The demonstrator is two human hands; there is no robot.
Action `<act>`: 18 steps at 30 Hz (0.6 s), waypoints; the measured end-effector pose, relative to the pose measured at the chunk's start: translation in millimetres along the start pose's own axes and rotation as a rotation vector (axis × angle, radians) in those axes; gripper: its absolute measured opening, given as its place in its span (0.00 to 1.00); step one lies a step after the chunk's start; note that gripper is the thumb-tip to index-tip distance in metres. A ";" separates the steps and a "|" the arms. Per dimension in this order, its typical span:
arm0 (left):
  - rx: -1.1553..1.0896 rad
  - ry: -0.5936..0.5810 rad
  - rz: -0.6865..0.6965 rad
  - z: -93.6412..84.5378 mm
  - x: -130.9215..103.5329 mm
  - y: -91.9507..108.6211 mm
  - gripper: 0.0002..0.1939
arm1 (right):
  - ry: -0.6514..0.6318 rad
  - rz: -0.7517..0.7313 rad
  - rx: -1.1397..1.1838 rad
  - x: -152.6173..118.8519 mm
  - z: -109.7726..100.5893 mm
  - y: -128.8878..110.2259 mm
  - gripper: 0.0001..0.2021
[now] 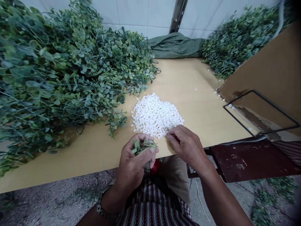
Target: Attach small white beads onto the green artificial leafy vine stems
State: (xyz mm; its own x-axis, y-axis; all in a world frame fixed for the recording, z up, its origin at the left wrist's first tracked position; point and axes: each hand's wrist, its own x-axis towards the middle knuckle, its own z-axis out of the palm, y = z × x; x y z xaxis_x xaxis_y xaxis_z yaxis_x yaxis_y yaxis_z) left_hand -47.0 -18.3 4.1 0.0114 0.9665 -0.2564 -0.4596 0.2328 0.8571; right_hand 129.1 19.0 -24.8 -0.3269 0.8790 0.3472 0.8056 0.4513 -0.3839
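My left hand (134, 160) is closed around a small bunch of artificial green leaves (141, 146) just over the table's front edge. Leaf tips poke out above the thumb and fingers. A heap of small white plastic pieces (155, 114) lies in the middle of the tabletop. At the heap's near right edge, my right hand (185, 142) has its thumb and index finger pinched together; whatever sits between the fingertips is too small or hidden to make out.
Piles of artificial foliage stand at the left (70, 69) and back right (242, 37) of the table (188, 84). A cardboard piece (265, 72) leans at right beside a thin black frame (275, 102). Green cloth (176, 45) lies along the wall.
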 end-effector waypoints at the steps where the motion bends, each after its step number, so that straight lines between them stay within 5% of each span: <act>1: -0.002 -0.006 0.001 0.3 0.3 -0.1 0.10 | -0.011 0.017 0.008 -1.2 -1.0 -1.2 0.07; 11: -0.016 -0.118 0.063 -1.3 1.2 -8.4 0.07 | -0.071 0.145 0.211 -5.2 -9.8 0.9 0.05; 18: 0.015 -0.213 0.015 0.1 -0.5 -16.2 0.06 | 0.066 0.321 0.884 -23.2 -19.7 -5.6 0.08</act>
State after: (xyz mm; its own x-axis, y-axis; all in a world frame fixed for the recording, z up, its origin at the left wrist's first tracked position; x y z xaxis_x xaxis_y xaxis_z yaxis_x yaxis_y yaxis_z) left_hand -39.5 -22.6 -9.5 0.1930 0.9705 -0.1448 -0.4481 0.2185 0.8669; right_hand 141.9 -6.9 -13.8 -0.1042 0.9832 0.1495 0.1764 0.1662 -0.9702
